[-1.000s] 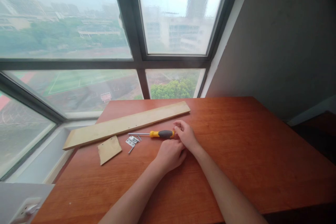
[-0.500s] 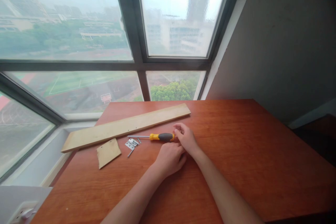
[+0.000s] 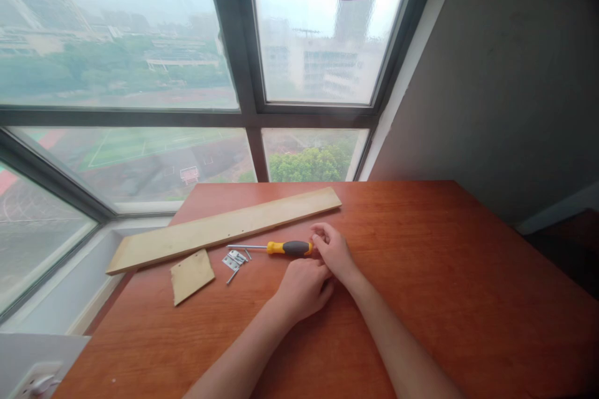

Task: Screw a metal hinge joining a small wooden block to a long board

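Head view: at the frame's centre, a yellow-and-black screwdriver with a metal shaft (image 3: 276, 247) lies beside the half-curled right hand (image 3: 332, 250), while the left hand (image 3: 304, 287) rests loosely bent below; whether either grips anything cannot be told. A nudge from the right fingertips could roll the screwdriver into the silvery metal hinge (image 3: 230, 261) and scatter the thin grey screws (image 3: 233, 277); the long pale wooden board (image 3: 224, 230), overhanging the reddish-brown wooden table (image 3: 444, 293) at centre left, could tip if pressed there.
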Tool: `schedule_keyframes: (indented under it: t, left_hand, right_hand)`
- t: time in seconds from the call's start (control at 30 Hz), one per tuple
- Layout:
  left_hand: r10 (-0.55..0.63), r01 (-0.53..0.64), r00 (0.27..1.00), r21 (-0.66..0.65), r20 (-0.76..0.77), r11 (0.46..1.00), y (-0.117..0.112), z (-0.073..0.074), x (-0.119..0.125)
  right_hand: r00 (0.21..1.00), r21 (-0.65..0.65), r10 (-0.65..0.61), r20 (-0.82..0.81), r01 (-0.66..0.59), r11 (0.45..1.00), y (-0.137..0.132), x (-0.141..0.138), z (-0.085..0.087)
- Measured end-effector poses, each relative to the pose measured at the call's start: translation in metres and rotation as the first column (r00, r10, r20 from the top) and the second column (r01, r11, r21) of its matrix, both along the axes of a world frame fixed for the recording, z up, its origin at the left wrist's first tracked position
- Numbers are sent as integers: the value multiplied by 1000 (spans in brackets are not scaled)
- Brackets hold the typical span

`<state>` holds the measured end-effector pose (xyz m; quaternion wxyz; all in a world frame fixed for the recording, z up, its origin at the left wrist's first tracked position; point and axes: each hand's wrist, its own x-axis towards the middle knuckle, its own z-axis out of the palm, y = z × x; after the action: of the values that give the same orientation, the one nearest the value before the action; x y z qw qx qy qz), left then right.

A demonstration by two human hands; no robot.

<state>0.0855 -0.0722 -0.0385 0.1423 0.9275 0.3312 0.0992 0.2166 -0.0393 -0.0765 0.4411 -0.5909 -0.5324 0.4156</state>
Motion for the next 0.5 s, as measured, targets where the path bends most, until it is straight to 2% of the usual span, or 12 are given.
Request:
schedule_keyframes:
  t: [0.5]
  left_hand:
    - [-2, 2, 1000, 8, 21, 1000, 0, -2, -1]
  right_hand:
    - [999, 52, -40, 24, 39, 998, -2, -2, 6]
